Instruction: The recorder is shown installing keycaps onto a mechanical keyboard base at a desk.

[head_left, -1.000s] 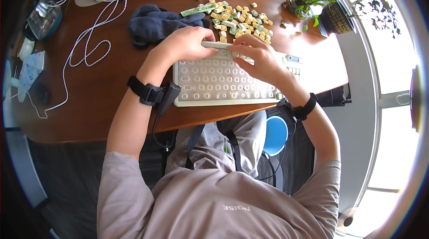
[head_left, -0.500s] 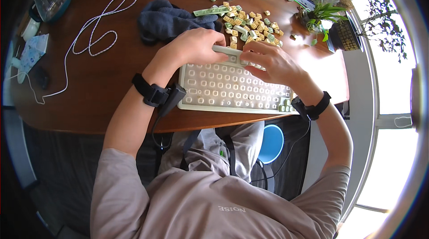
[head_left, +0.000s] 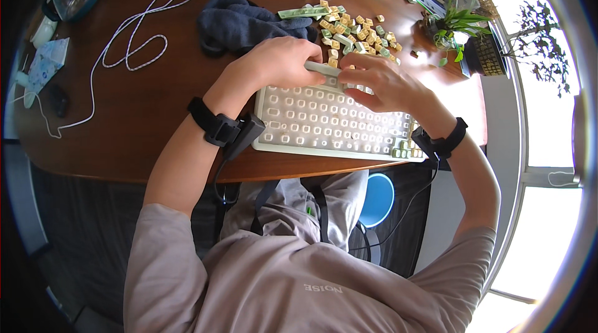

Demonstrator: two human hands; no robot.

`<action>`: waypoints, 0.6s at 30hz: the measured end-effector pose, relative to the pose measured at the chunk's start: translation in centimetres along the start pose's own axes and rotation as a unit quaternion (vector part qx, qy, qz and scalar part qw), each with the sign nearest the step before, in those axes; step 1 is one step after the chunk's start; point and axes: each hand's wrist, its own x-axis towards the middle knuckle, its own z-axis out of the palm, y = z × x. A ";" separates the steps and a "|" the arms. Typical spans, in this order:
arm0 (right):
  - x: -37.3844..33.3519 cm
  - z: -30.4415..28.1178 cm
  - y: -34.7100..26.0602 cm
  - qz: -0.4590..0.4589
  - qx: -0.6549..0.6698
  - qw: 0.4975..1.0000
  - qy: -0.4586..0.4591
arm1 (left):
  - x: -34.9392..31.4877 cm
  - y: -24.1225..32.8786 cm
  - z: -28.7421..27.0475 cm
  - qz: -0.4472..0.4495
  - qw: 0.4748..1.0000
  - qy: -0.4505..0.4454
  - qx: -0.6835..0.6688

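Grey T-shirt (head_left: 261, 289), black cabled wristbands (head_left: 215, 124)

Office desk (head_left: 124, 115), keyboard (head_left: 330, 124), window plants (head_left: 451, 24)

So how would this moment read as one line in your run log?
left hand: holds long keycap | right hand: grips same keycap | keyboard: mostly stripped of caps | loose keycaps: piled beyond | dark cloth: beside pile

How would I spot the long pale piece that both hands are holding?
Start at the white keyboard stripped of its caps on the brown desk. At its far edge the left hand and right hand meet on a long pale keycap. The loose keycaps heaped beyond are all small squares; this one is a bar.
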 end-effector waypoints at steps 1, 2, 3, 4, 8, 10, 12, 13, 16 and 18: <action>0.0 0.0 0.0 -0.001 0.006 1.000 0.004 | 0.0 0.0 0.0 -0.001 1.000 -0.002 -0.002; 0.0 0.1 0.0 -0.001 0.007 1.000 0.003 | 0.0 0.0 0.0 -0.002 1.000 -0.002 -0.003; 0.0 0.1 0.0 0.001 0.012 1.000 0.009 | 0.0 0.0 0.0 -0.001 1.000 -0.001 -0.002; 0.0 0.2 0.0 0.004 0.019 1.000 0.014 | 0.0 0.0 0.0 -0.002 1.000 -0.001 -0.002; 0.2 0.3 -0.1 0.010 0.002 1.000 0.014 | 0.0 0.1 -0.1 -0.012 1.000 -0.013 0.006; 0.3 0.4 -0.1 0.018 0.024 0.999 0.033 | 0.0 0.2 -0.2 -0.010 1.000 -0.011 0.007; 0.6 0.3 -0.1 0.018 0.021 0.999 0.031 | -0.1 0.2 -0.2 -0.012 1.000 -0.011 0.009; 0.7 0.2 -0.1 0.018 0.021 0.999 0.029 | -0.1 0.3 -0.2 -0.015 1.000 -0.010 0.008; 1.1 0.0 -0.1 0.026 0.017 0.999 0.010 | -0.1 0.2 0.0 -0.011 1.000 -0.002 0.020; 1.2 -0.1 -0.2 0.032 0.004 0.999 0.003 | -0.1 0.2 0.1 -0.008 1.000 0.001 0.018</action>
